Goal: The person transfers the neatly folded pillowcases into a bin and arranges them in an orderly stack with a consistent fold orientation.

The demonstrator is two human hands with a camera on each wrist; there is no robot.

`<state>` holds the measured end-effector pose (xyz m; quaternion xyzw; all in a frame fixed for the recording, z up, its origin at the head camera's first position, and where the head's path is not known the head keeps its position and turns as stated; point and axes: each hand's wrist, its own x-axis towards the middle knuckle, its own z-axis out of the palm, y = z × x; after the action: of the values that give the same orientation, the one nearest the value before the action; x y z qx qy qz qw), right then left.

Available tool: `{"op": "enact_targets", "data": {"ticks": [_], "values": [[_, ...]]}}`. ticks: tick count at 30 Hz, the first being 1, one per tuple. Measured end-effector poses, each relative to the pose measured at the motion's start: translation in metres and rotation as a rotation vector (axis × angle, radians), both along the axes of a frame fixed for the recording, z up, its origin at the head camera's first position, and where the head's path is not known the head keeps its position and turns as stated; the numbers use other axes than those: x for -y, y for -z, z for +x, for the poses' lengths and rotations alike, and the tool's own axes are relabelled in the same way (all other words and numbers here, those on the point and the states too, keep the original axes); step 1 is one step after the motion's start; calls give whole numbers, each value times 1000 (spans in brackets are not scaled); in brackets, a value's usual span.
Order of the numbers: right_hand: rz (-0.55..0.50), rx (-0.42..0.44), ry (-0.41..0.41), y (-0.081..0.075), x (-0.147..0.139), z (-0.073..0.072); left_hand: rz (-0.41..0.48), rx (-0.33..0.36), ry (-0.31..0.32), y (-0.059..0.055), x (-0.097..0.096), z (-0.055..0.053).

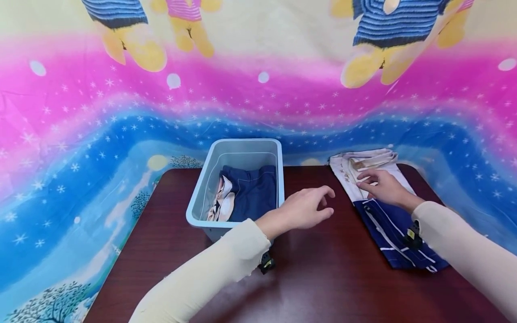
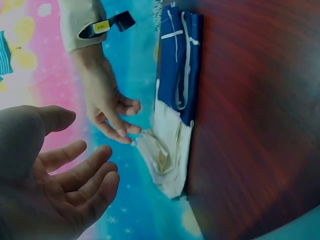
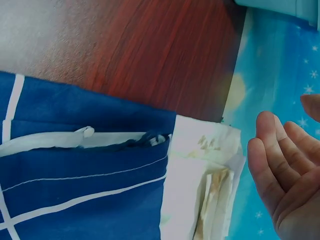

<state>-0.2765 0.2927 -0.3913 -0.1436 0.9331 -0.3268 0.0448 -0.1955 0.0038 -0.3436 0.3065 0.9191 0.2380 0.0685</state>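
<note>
Cropped left sleeve [image 1: 203, 273], partly hidden clothes [image 1: 377, 224]

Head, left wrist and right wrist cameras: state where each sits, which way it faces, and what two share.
Head: on the head, facing forward and down over the table and bin; left hand, right hand, left sleeve and right sleeve show.
Left wrist: on the left wrist, looking past the left hand toward the right hand and right sleeve.
Right wrist: on the right wrist, looking over the navy cloth and white cloth; part of the right hand shows.
Shared: both wrist views show these two cloths.
</note>
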Motion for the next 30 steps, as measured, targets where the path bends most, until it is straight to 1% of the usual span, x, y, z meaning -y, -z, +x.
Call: {"op": "enact_targets", "data": {"ticks": [4,10,14,19,25,30], "values": [[28,15,1,5,-7,2,-19,14,1,6,-7,3],[96,42,21,14,-22,3,-45,8,26,17,-15,10],[123,45,31,20,-36,1,-51,13,23,25,-20,13],[148,66,38,27,-54,-2,-58,39,3,35,-23,12],[228,30,71,34,-70,-2,-79,70,-25,49,-25,10],[279,19,86,41,-87,-1,-79,96,-22,58,-27,9]]}}
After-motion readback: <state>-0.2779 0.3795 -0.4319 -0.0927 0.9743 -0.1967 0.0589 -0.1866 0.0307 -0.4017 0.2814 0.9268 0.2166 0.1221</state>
